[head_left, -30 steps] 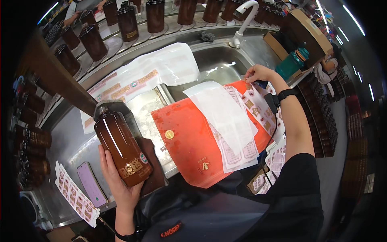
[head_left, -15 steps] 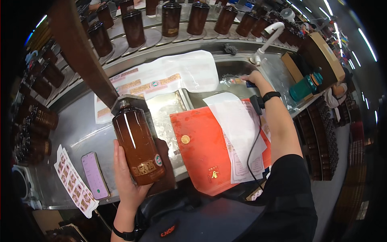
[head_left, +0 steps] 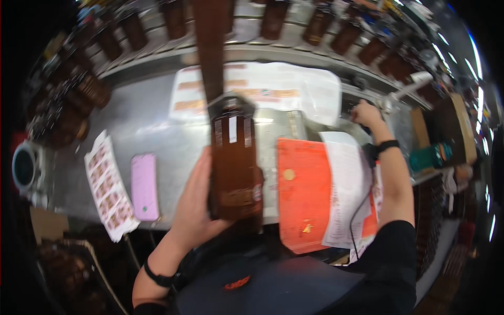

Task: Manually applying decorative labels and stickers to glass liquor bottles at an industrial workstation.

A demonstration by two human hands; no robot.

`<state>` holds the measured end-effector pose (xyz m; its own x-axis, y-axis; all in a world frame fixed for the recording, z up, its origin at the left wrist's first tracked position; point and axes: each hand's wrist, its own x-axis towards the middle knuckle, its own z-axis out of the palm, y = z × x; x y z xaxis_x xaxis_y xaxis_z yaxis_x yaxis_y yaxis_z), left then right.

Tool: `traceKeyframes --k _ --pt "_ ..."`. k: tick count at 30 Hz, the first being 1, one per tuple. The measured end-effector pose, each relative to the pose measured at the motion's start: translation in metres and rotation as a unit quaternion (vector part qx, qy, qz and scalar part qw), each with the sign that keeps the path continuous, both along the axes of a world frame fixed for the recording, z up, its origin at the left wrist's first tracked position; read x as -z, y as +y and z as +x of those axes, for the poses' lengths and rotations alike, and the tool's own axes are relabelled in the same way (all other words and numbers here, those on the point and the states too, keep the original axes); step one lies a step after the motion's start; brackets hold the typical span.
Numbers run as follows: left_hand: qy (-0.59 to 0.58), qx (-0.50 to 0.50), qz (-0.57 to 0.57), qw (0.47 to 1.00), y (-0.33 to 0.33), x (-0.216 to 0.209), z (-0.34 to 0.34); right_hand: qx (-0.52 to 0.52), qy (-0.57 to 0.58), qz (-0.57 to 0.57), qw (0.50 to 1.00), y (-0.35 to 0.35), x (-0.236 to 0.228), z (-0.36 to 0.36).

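Observation:
My left hand [head_left: 195, 205] is wrapped round the left side and base of a brown glass bottle [head_left: 231, 168], its thumb under the bottom. The bottle lies with its neck toward the far side, in a dark holder [head_left: 251, 106] joined to a brown post [head_left: 210, 58]. A gold label shows near its base, blurred. At the far right, my right hand [head_left: 366, 114] is over the sink [head_left: 349, 100], fingers closed together; anything in them is too blurred to tell. A white sheet of gold-striped labels [head_left: 286, 79] lies between post and sink.
An orange folder [head_left: 304, 194] with white papers [head_left: 346, 199] and a black cable lies right of the bottle. To the left are a phone [head_left: 145, 186] and a label sheet [head_left: 108, 189]. Brown bottles [head_left: 274, 20] line the conveyor behind. A faucet [head_left: 404, 90] and a teal bottle [head_left: 428, 157] stand right.
The view has turned, so the scene sits differently in the picture. My right hand has drawn its fingers in from the sink water. My left hand keeps its hold on the bottle.

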<state>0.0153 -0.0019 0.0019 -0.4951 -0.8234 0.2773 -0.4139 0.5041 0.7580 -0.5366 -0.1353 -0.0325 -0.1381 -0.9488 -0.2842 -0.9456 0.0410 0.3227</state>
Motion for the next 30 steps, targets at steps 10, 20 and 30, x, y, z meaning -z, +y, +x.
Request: traceKeyframes --k 10,20,30 --pt "0.075 0.065 0.063 0.993 -0.009 0.026 0.011 -0.186 -0.466 -0.197 0.842 0.058 -0.124 0.216" --pt "0.097 0.178 0.081 0.976 -0.033 0.016 0.021 -0.157 -0.643 -0.06 0.747 0.08 -0.144 0.322" --pt "0.248 -0.006 0.192 0.949 -0.041 0.009 -0.023 -0.241 -0.521 -0.154 0.804 0.06 -0.118 0.344"
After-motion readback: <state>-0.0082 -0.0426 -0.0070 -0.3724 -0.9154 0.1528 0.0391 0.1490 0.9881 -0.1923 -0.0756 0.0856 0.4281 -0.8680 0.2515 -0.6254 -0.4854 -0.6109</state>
